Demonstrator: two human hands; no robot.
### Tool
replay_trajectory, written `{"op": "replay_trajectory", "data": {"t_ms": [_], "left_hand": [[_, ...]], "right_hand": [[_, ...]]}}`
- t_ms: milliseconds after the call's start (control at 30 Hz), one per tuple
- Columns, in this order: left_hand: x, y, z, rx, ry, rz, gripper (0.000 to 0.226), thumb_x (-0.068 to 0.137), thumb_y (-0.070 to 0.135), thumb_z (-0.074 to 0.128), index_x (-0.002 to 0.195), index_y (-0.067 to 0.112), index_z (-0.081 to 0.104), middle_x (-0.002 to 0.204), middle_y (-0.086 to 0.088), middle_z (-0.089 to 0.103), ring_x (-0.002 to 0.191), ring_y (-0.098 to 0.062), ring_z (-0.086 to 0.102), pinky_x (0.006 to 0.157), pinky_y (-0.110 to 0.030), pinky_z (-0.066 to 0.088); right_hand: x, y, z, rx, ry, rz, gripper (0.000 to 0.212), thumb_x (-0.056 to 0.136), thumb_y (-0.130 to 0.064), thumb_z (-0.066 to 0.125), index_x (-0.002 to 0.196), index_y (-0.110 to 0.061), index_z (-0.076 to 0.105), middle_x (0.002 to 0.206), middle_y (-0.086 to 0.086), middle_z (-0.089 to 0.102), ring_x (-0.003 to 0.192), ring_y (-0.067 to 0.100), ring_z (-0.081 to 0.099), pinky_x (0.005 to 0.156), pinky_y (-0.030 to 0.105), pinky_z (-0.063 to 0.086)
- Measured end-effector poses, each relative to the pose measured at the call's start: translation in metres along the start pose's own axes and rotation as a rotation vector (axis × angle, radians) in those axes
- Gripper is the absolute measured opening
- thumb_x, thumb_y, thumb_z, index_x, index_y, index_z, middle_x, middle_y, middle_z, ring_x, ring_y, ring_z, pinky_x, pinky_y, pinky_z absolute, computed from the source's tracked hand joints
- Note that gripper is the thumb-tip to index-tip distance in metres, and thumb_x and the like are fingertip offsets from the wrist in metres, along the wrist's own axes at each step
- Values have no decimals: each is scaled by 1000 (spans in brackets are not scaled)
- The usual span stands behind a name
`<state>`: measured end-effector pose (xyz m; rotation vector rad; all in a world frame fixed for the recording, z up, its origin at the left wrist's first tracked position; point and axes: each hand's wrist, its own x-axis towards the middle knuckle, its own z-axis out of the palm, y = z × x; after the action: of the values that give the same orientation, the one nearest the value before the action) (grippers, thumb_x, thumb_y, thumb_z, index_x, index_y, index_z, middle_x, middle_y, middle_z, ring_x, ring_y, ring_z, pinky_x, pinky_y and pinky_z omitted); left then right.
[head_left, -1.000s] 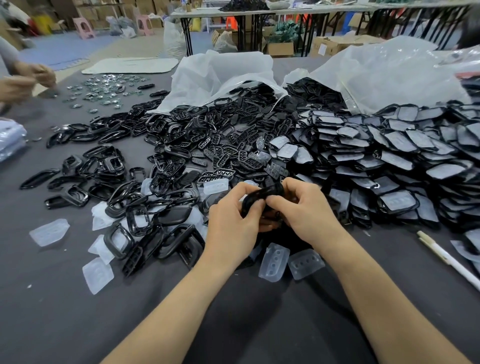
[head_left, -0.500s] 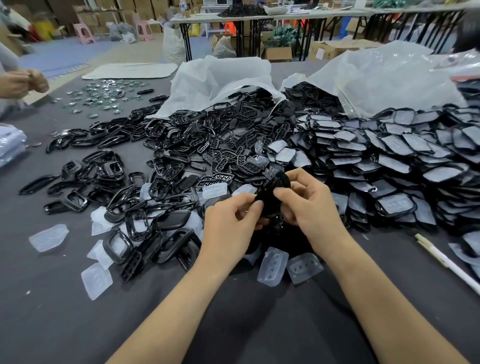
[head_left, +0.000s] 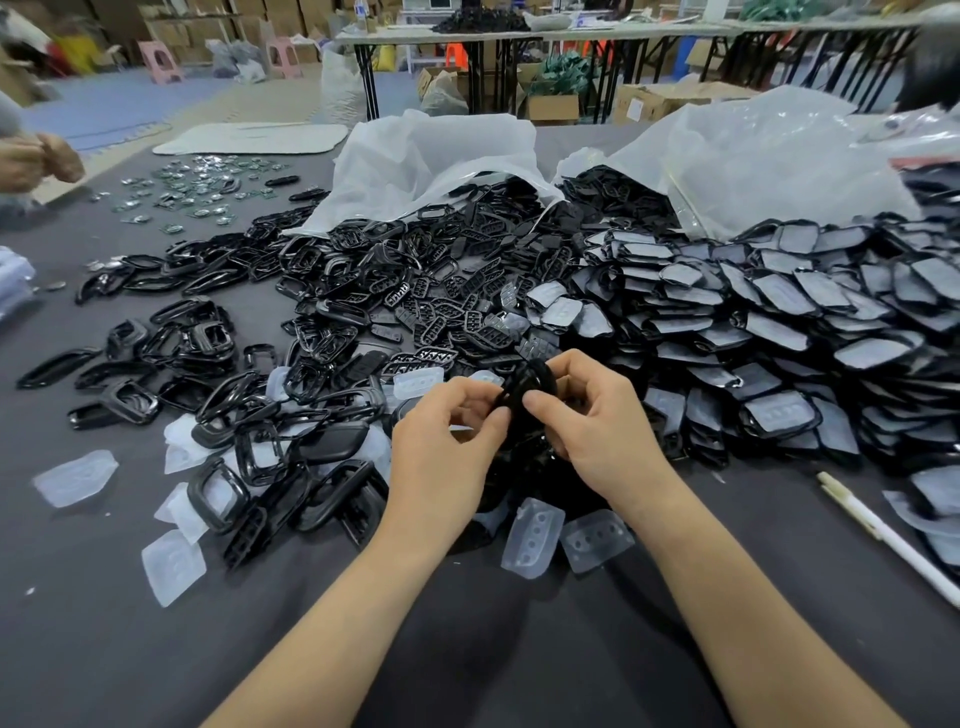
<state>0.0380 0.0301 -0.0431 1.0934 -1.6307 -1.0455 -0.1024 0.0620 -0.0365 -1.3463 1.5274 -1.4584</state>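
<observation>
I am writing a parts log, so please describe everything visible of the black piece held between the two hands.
The black piece looks like glossy plastic with a rounded rim; fingers hide much of its shape. It is held above the table, over other black parts. The left hand pinches its left side, the right hand grips its right side.

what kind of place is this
Probably an assembly workshop: heaps of identical black parts spill from bags over the table, cartons stand behind, and the left hand and right hand hold one part.
</observation>
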Motion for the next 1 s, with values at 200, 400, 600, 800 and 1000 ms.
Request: {"op": "replay_trajectory", "data": {"t_ms": [200,400,600,800,1000], "left_hand": [[-2,1,1,201,33,80,29,81,4,70,74,31,61,69,10,61,62,-4,53,62,-17,43],[-4,0,4,239,58,101,24,83,8,70,73,27,60,69,9,60,58,-2,49,57,-13,39],[2,-1,-2,118,-40,70,23,88,10,66,84,32,64,72,7,66,68,-11,60,71,-30,55],[1,3,-1,-140,-208,-86,19,93,4,59,88,18,70,72,-15,70,58,-13,68,61,-27,58],[1,7,-3,-395,-222,-217,13,96,0,52,100,4,64,71,-6,73,57,-11,65,58,-23,56]], "right_hand": [[-6,-2,10,-254,107,-100,12,85,-9,63,77,-14,55,59,1,55,50,9,44,50,20,36],[-8,-2,14,-271,137,-88,13,85,-10,63,76,-15,55,57,-6,54,49,5,43,50,14,34],[1,-3,1,94,20,41,17,86,-2,65,77,-16,63,45,-16,52,41,-1,45,45,9,34],[0,-6,4,150,75,49,19,91,-26,63,78,-14,69,47,-13,50,40,1,40,43,11,30],[8,-14,-20,721,71,364,42,90,-21,32,117,-7,61,90,9,67,59,11,46,52,23,29]]}}
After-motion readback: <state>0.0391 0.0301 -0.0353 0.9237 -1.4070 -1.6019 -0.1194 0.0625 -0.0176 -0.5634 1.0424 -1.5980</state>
